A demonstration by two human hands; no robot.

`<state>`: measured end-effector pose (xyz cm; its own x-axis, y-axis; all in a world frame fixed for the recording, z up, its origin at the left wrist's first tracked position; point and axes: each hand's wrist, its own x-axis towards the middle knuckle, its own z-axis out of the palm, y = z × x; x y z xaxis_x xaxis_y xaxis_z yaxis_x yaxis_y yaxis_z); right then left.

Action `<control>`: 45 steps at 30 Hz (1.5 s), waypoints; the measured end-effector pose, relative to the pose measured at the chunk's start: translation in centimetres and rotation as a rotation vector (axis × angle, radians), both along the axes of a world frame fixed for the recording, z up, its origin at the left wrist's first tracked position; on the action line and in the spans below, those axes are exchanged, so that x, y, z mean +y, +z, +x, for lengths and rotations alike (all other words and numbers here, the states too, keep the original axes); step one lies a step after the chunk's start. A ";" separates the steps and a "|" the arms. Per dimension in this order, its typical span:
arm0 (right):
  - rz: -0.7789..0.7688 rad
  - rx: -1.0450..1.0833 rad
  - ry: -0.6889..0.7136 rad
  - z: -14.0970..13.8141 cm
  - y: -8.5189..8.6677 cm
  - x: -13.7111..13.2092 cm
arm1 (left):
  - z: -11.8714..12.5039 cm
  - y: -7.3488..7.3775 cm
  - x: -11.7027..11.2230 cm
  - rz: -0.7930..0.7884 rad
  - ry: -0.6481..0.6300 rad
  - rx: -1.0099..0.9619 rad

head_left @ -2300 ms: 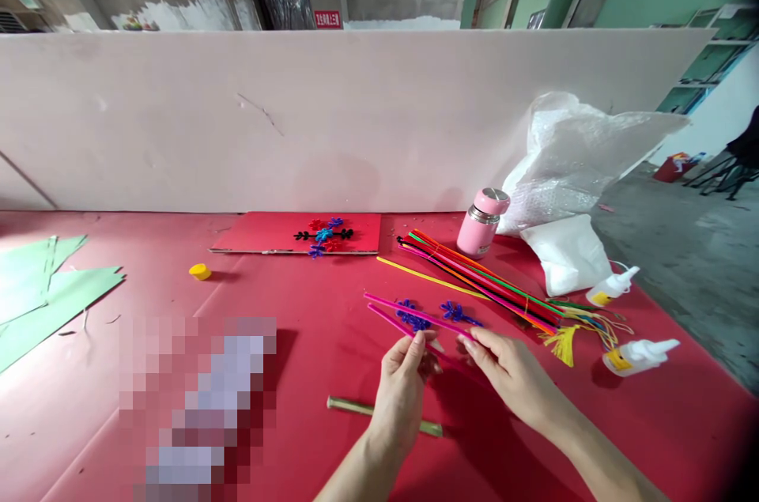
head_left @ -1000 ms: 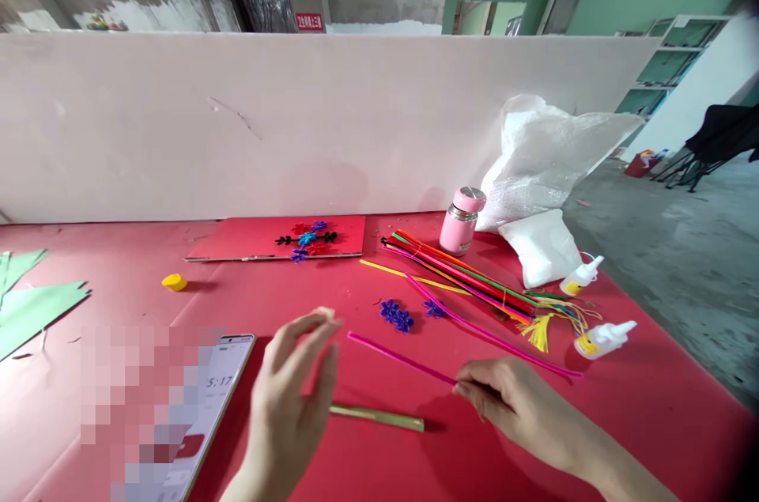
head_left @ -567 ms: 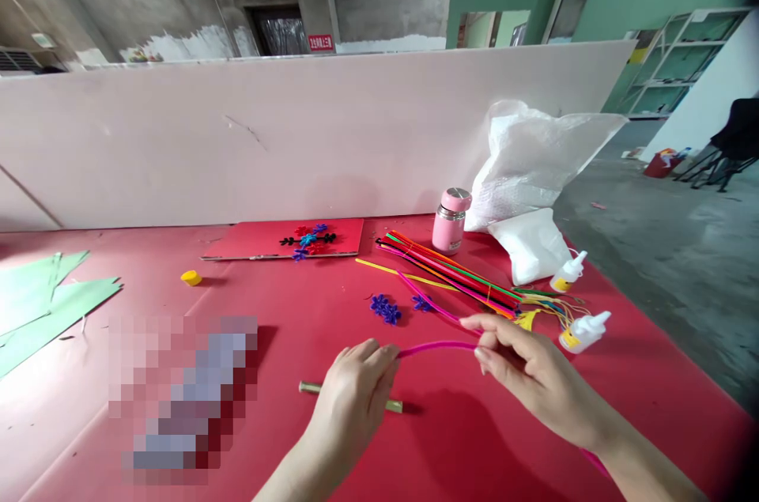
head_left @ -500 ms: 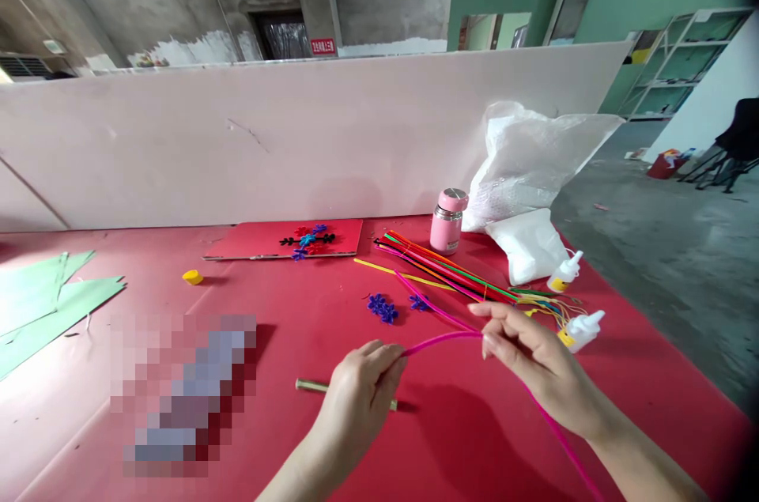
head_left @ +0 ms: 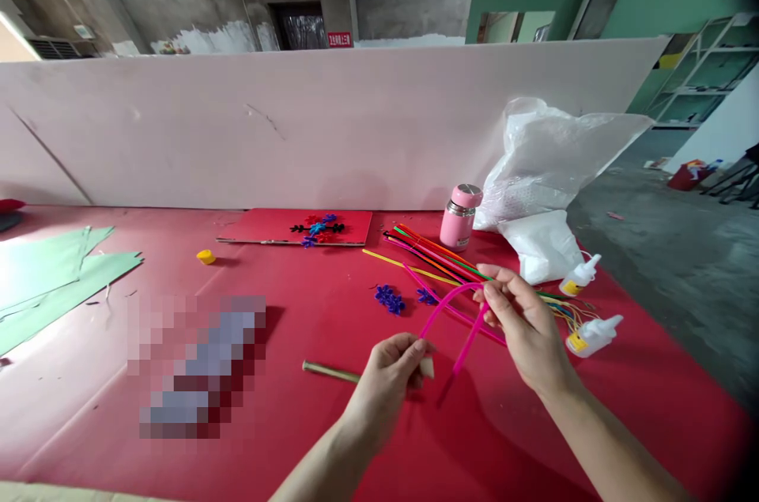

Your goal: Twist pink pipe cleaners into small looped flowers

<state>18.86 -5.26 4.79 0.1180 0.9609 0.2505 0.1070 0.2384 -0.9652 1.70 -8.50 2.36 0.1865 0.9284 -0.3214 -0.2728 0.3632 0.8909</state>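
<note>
A magenta pipe cleaner point(head_left: 446, 300) runs in an arch between my two hands. My left hand point(head_left: 388, 371) pinches it at the lower left, fingers closed. Thumb and fingers of my right hand point(head_left: 525, 324) grip it at the top of the bend, and a loose end slants down below them. Partly hidden behind my left hand lies a thin greenish stick point(head_left: 330, 371). Beyond the hands are a dark blue fuzzy flower shape point(head_left: 390, 299) and a smaller blue piece point(head_left: 426, 296). A bundle of coloured pipe cleaners point(head_left: 424, 247) lies near my right hand.
A red board point(head_left: 266, 227) with fuzzy shapes lies at the back. Right are a pink flask point(head_left: 458, 227), white bags point(head_left: 542, 245) and two glue bottles point(head_left: 593, 336). Left are green sheets point(head_left: 44, 269), a yellow cap point(head_left: 205, 257) and a blurred-out object point(head_left: 217, 352).
The magenta pipe cleaner has gone from a long, gently curved strand to a sharper arch, its loose end now hanging between my hands. My right hand has moved slightly up; the view has shifted.
</note>
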 end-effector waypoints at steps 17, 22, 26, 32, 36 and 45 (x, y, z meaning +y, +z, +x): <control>0.105 -0.027 0.114 -7.3 -1.2 4.6 | -4.1 -1.7 3.2 -0.052 0.022 -0.215; 0.005 -0.091 0.170 -8.1 -2.6 2.6 | -4.4 -2.4 3.5 0.006 0.167 -0.216; -0.075 -0.194 0.298 -9.2 -4.0 0.3 | -4.5 -3.2 2.9 0.067 0.194 -0.110; -0.062 -0.281 0.200 -9.1 -5.7 0.0 | -4.6 -4.0 2.4 0.305 0.145 0.232; 0.000 -0.341 0.186 -8.7 -6.3 0.0 | -4.5 -4.0 2.3 0.405 0.092 0.305; 0.131 -0.558 0.167 -6.7 -5.1 2.0 | -4.5 -5.2 2.5 0.258 0.068 0.130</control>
